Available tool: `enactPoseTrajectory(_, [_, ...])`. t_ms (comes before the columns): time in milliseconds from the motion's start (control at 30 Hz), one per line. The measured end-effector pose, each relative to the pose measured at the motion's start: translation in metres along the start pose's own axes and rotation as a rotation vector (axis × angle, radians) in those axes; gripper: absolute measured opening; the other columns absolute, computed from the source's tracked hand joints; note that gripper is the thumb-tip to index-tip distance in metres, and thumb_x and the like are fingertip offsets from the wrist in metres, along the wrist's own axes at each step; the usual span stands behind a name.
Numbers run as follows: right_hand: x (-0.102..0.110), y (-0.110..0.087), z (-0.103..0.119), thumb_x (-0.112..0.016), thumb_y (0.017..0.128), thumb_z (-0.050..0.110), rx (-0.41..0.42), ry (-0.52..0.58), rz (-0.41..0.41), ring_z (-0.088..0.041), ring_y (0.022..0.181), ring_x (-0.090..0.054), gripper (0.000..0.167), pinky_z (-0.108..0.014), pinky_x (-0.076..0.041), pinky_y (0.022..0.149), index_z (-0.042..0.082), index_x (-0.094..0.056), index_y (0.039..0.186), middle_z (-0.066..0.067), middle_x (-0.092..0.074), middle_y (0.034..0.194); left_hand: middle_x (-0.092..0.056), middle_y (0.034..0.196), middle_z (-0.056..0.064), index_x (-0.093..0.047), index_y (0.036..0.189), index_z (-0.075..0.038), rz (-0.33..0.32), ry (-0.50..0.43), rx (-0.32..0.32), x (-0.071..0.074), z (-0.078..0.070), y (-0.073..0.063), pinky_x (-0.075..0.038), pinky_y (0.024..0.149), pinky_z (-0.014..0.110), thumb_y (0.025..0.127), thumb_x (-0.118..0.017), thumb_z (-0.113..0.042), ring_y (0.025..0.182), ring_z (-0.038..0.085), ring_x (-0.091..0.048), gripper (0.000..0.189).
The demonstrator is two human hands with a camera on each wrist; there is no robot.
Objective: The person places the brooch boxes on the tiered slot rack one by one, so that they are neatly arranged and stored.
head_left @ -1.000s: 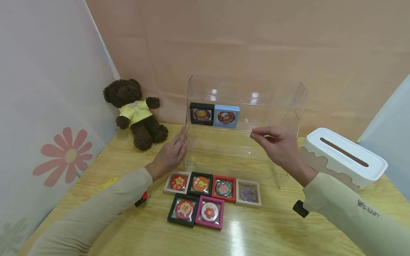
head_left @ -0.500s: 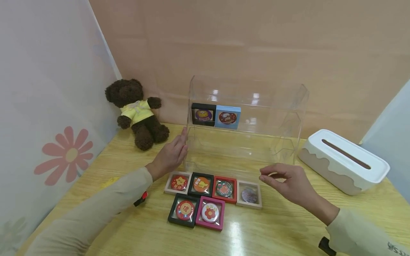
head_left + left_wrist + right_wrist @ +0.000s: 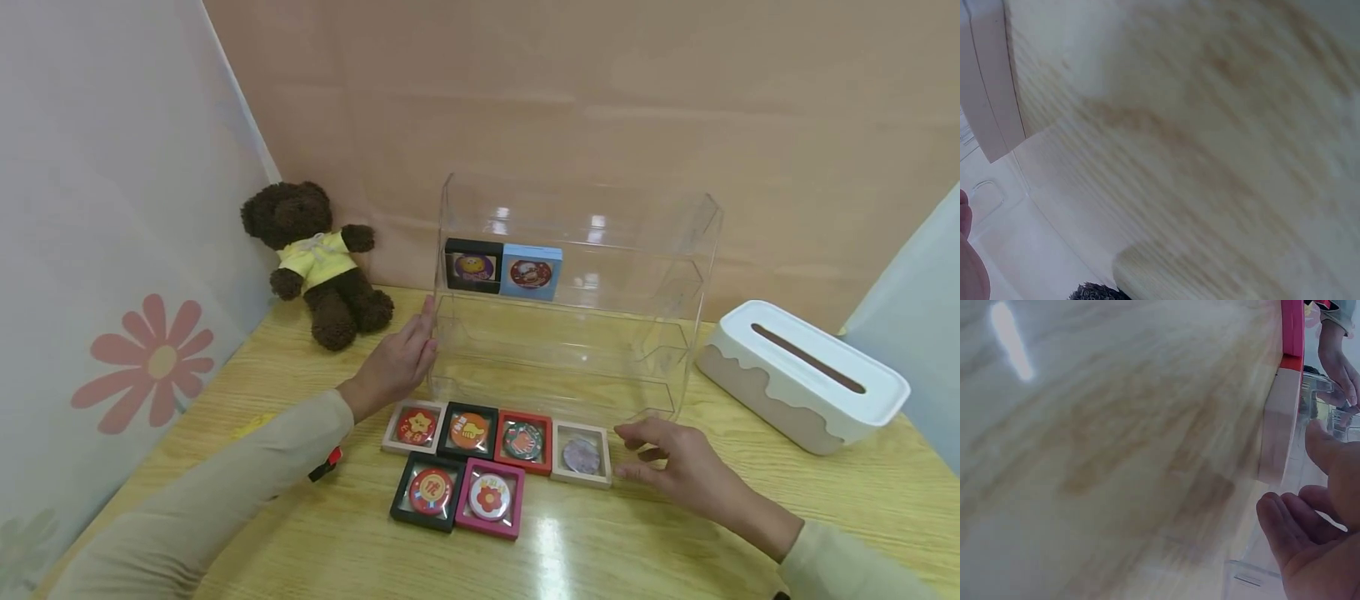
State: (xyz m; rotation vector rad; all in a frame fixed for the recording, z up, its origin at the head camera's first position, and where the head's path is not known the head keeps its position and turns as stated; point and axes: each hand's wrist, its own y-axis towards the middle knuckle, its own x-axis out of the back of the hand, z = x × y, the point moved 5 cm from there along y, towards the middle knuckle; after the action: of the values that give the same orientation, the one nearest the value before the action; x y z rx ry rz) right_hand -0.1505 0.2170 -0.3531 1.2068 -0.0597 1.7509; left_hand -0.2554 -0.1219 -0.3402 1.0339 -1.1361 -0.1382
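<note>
A clear acrylic tiered stand (image 3: 630,271) stands on the table, with a black framed badge box (image 3: 474,267) and a light blue one (image 3: 531,272) side by side on one tier. My left hand (image 3: 393,367) rests against the stand's left side, fingers fairly straight. At the right end of the row in front, a beige framed badge box (image 3: 581,455) holds a purplish badge. My right hand (image 3: 678,467) is right beside that box's right edge, thumb and fingers apart and holding nothing. In the right wrist view the fingertips reach close to the beige box (image 3: 1279,425).
Left of the beige box lie a red box (image 3: 523,442), a black box (image 3: 468,431) and another beige box (image 3: 414,427). Below them are a dark green box (image 3: 427,492) and a magenta box (image 3: 491,498). A teddy bear (image 3: 318,258) sits left, a tissue box (image 3: 802,375) right.
My right hand has come down from the stand's tier toward the beige box at the row's right end, and its pinched fingers have spread. The left hand stays at the stand's side.
</note>
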Motion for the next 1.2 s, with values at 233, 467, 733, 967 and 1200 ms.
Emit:
enactPoseTrajectory(233, [-0.008,-0.004,-0.005,-0.081,0.074,0.013,-0.088,0.033,0.074,-0.017,0.081,-0.063,0.052,-0.029,-0.056,0.063,-0.012,-0.06,0.114,-0.006,-0.064,0.094,-0.054,0.098,0.021,-0.017,0.143,0.016,0.001,-0.004,-0.016,0.0,0.0,0.0,-0.043,0.04,0.028,0.105,-0.02,-0.026,0.048,0.011,-0.038,0.057])
enactPoseTrajectory(467, [-0.011,-0.003,-0.007,-0.08,0.076,0.017,-0.113,0.008,0.086,-0.016,0.081,-0.063,0.056,-0.029,-0.055,0.066,-0.014,-0.058,0.117,-0.007,-0.066,0.095,-0.053,0.091,0.018,-0.018,0.143,0.016,-0.03,-0.005,-0.04,0.002,0.0,-0.001,-0.04,0.038,0.027,0.105,-0.024,-0.025,0.047,0.01,-0.036,0.056])
enactPoseTrajectory(733, [-0.013,-0.002,-0.009,-0.081,0.074,0.016,-0.11,0.016,0.086,-0.016,0.08,-0.062,0.057,-0.028,-0.055,0.065,-0.015,-0.058,0.116,-0.007,-0.066,0.093,-0.052,0.087,0.016,-0.019,0.142,0.017,-0.042,-0.001,-0.047,0.001,0.001,0.0,-0.038,0.037,0.025,0.104,-0.026,-0.024,0.047,0.01,-0.035,0.056])
enactPoseTrajectory(967, [-0.011,-0.003,-0.008,-0.082,0.075,0.016,-0.139,0.069,0.107,-0.017,0.084,-0.061,0.06,-0.03,-0.055,0.068,-0.015,-0.056,0.119,-0.005,-0.065,0.096,-0.054,0.09,0.017,-0.021,0.142,0.016,-0.032,-0.013,-0.037,0.002,0.001,0.0,-0.038,0.037,0.026,0.104,-0.025,-0.025,0.046,0.011,-0.037,0.056])
enactPoseTrajectory(1200, [-0.009,-0.003,-0.007,-0.082,0.075,0.017,-0.125,0.078,0.144,-0.016,0.085,-0.059,0.062,-0.031,-0.055,0.07,-0.014,-0.054,0.121,-0.001,-0.06,0.097,-0.056,0.096,0.022,-0.021,0.141,0.017,-0.037,-0.017,-0.052,0.005,0.0,0.001,-0.044,0.04,0.029,0.104,-0.026,-0.025,0.047,0.014,-0.042,0.057])
